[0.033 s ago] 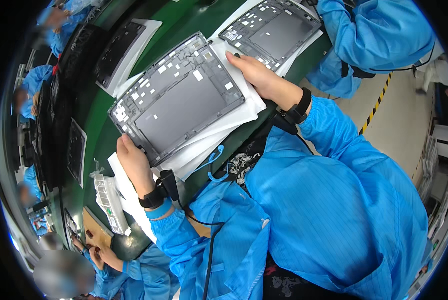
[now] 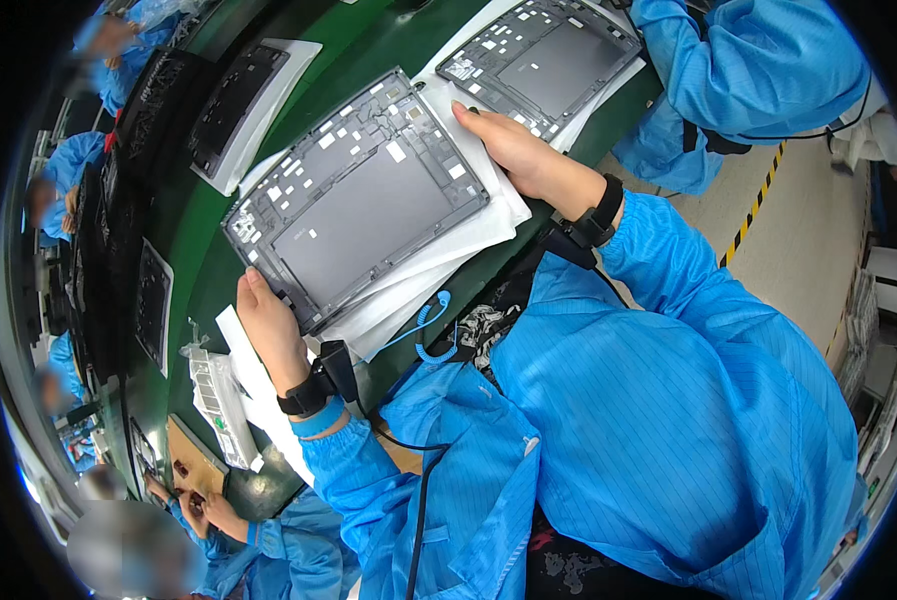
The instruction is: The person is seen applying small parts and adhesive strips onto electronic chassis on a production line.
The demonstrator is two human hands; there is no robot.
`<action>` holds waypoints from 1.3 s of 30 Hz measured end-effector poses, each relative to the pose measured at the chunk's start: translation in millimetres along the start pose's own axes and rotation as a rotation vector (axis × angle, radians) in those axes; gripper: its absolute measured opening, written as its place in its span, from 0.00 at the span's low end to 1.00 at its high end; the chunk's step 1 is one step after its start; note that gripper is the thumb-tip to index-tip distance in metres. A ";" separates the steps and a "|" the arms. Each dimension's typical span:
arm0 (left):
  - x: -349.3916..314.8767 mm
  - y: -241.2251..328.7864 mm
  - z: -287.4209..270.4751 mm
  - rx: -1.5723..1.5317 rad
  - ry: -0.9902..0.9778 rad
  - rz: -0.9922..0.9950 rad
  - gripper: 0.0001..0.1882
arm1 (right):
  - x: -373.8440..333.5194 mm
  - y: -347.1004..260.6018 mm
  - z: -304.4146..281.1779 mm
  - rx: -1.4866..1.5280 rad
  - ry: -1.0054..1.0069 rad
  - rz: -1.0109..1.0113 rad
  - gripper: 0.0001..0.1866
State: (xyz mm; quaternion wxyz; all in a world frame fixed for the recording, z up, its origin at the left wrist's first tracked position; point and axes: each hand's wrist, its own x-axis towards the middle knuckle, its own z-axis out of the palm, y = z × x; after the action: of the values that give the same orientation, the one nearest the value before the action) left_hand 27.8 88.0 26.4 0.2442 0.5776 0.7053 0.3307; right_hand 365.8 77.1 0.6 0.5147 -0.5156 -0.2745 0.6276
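A dark grey tablet back housing [image 2: 363, 215], dotted with small white pads, lies tilted over a stack of white sheets [image 2: 468, 240]. My left hand [image 2: 271, 330] grips its lower left corner, thumb along the edge and the other fingers hidden beneath. Beside the housing's right edge is my right hand [image 2: 518, 155], its fingers closed together. A small dark bit shows by the thumb tip; what it belongs to is hidden. Just beyond this hand, a second similar housing [image 2: 558, 70] rests on white sheeting. Both wrists wear black straps with small boxes.
A green bench [image 2: 193, 270] runs beneath everything. Dark panels [image 2: 236, 110] lie along its far left side. A white slotted tray [image 2: 218, 405] stands left of my left forearm. A blue coiled cord [image 2: 430, 330] hangs at the near edge. Co-workers in blue sit on both sides.
The housing's left corner and my left hand have shifted very slightly to the right. My right hand stays where it was.
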 end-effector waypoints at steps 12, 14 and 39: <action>-13.4 43.1 -46.6 -0.401 0.239 -0.152 0.23 | 1.7 7.4 -5.4 -0.116 -0.087 -0.043 0.26; -8.5 32.0 -94.7 -0.386 0.250 -0.033 0.22 | 5.3 14.1 0.4 -0.215 -0.106 -0.139 0.24; -4.2 33.7 -69.9 -0.655 0.083 -0.258 0.23 | 61.1 -171.1 -231.6 -0.155 0.075 0.010 0.16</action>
State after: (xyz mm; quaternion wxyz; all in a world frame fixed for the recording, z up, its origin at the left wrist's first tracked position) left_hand -0.1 74.8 97.8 0.4273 0.3608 0.6382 0.5290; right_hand 647.0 145.4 54.4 0.4801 -0.5785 -0.3001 0.5872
